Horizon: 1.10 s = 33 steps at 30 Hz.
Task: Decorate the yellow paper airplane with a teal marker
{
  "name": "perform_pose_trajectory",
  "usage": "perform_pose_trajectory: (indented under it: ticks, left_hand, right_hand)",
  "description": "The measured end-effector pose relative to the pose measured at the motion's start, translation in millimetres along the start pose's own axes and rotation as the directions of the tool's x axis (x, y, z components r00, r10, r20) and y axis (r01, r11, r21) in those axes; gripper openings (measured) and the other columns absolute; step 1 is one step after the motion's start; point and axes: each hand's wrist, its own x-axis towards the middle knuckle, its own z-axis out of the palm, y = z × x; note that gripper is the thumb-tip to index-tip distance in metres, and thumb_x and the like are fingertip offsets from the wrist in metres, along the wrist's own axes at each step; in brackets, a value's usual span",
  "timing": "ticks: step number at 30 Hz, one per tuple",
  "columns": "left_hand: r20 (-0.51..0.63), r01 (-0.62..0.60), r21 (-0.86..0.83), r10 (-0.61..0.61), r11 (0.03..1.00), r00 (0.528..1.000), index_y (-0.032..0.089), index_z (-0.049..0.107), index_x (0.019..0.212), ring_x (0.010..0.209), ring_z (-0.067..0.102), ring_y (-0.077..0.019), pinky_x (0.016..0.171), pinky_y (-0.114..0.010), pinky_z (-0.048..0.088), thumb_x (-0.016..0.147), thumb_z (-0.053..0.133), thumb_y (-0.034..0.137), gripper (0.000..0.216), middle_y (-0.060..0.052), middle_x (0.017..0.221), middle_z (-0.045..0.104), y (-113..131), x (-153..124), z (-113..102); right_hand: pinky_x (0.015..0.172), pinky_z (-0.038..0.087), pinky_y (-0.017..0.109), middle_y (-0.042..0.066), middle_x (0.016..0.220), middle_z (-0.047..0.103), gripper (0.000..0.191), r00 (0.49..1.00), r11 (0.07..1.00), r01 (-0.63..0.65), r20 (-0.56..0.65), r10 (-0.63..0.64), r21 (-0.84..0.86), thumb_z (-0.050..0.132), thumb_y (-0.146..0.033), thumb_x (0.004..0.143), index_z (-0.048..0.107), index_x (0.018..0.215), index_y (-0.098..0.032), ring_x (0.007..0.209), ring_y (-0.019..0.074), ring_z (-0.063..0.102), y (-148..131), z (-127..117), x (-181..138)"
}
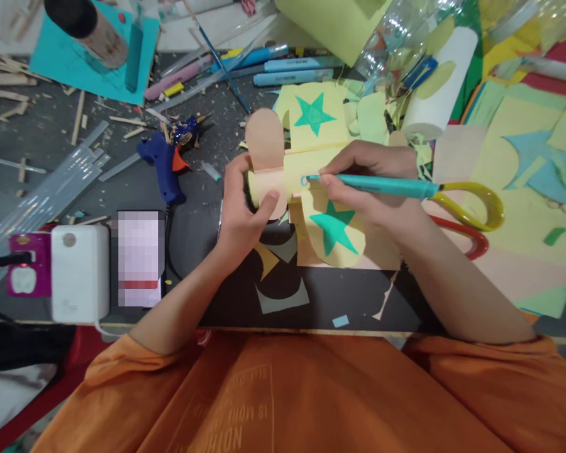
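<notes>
A paper butterfly-like craft lies in front of me, with yellow wings [343, 250] bearing green stars [314, 113] and smaller peach rounded wings [265, 141]. Around the left end of its rolled yellow body, my left hand [243, 204] is closed, thumb on the peach paper. In my right hand [368, 176] is a turquoise marker [382, 185], its tip touching the yellow body [295, 170] beside a small blue ring mark. Under my right forearm lie scissors with a yellow and a red handle loop [481, 204].
Left are a blue glue gun [163, 163], clear glue sticks [51, 195], a phone [139, 258], a white charger [80, 274] and a purple power adapter [28, 264]. Several markers [292, 77] lie at the back. Right are a white paper roll [441, 88] and coloured paper sheets [500, 245].
</notes>
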Motion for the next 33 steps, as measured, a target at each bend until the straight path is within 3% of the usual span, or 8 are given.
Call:
perform_pose_trajectory:
  ticks: [4,7,10,14,19,23,28,33]
  left_hand:
    - [0.01,-0.007,0.005,0.007,1.0,1.0,0.032,0.045,0.134,0.127,0.054,-0.0288,0.113,-0.052,0.043,0.092,0.06,0.058,0.051,-0.007,0.131,0.054,-0.4,0.0,0.2]
    - [0.011,-0.006,0.015,0.006,1.0,1.0,0.031,0.044,0.135,0.129,0.052,-0.0297,0.114,-0.053,0.041,0.093,0.059,0.057,0.051,-0.008,0.132,0.053,-1.7,0.2,0.4]
    - [0.019,-0.004,0.012,0.004,1.0,1.0,0.032,0.044,0.135,0.129,0.053,-0.0297,0.114,-0.054,0.041,0.093,0.059,0.058,0.051,-0.008,0.132,0.053,-2.1,0.5,0.3]
    - [0.016,0.003,0.014,-0.003,1.0,1.0,0.032,0.045,0.133,0.128,0.053,-0.0298,0.113,-0.055,0.042,0.093,0.058,0.058,0.049,-0.008,0.131,0.054,-1.3,0.5,-0.2]
    - [0.021,0.003,0.014,-0.003,1.0,1.0,0.032,0.045,0.134,0.128,0.053,-0.03,0.113,-0.055,0.043,0.093,0.059,0.059,0.051,-0.008,0.13,0.053,-1.1,0.1,-0.5]
    - [0.009,0.022,-0.01,-0.022,1.0,1.0,0.031,0.046,0.132,0.129,0.052,-0.0305,0.115,-0.056,0.041,0.091,0.061,0.061,0.053,-0.008,0.129,0.053,-1.1,0.5,0.3]
    - [0.012,0.031,-0.019,-0.03,0.999,0.999,0.031,0.047,0.131,0.128,0.053,-0.031,0.115,-0.057,0.039,0.09,0.061,0.061,0.053,-0.008,0.128,0.053,-0.5,0.8,0.5]
    - [0.02,0.028,-0.017,-0.028,0.999,0.999,0.031,0.046,0.133,0.128,0.053,-0.031,0.115,-0.057,0.041,0.09,0.061,0.062,0.055,-0.009,0.13,0.053,-0.6,1.1,-0.2]
  right_hand:
    - [0.054,0.048,0.035,0.0,0.069,0.07,0.019,0.999,0.997,-0.036,-0.009,0.037,0.063,0.075,-0.041,0.085,0.069,0.072,-0.028,0.06,0.0178,0.062,-0.3,-0.3,0.6]
    - [0.049,0.045,0.034,0.0,0.064,0.067,0.031,0.996,0.992,-0.055,-0.059,0.062,0.112,0.075,-0.055,0.081,0.067,0.069,-0.028,0.055,0.0165,0.058,-3.1,-0.8,2.5]
    - [0.048,0.043,0.036,0.0,0.061,0.065,0.035,0.996,0.994,-0.074,-0.034,0.077,0.079,0.074,-0.06,0.08,0.065,0.066,-0.029,0.053,0.0176,0.055,-6.9,-2.6,3.0]
    - [0.048,0.041,0.037,0.0,0.061,0.064,0.029,0.994,0.995,-0.097,-0.052,0.099,0.038,0.079,-0.047,0.078,0.062,0.06,-0.031,0.054,0.0191,0.055,-9.7,-5.1,2.7]
    - [0.046,0.037,0.035,-0.002,0.06,0.063,0.022,0.999,0.995,-0.026,-0.024,0.029,0.096,0.081,-0.031,0.078,0.065,0.063,-0.03,0.052,0.0164,0.053,-5.2,-5.4,1.6]
    - [0.046,0.038,0.035,-0.003,0.063,0.064,0.02,1.0,0.995,-0.004,0.011,0.003,0.099,0.08,-0.033,0.079,0.065,0.067,-0.031,0.053,0.0167,0.055,-1.9,-6.3,-0.4]
    - [0.05,0.043,0.038,-0.001,0.063,0.065,0.025,0.998,0.999,-0.051,-0.023,0.05,-0.021,0.071,-0.043,0.086,0.063,0.065,-0.032,0.056,0.02,0.057,-4.4,-6.3,-0.8]
    - [0.049,0.038,0.037,-0.001,0.061,0.062,0.024,1.0,1.0,-0.022,-0.009,0.022,0.0,0.073,-0.033,0.084,0.06,0.063,-0.03,0.052,0.0174,0.052,-5.6,-4.9,0.5]
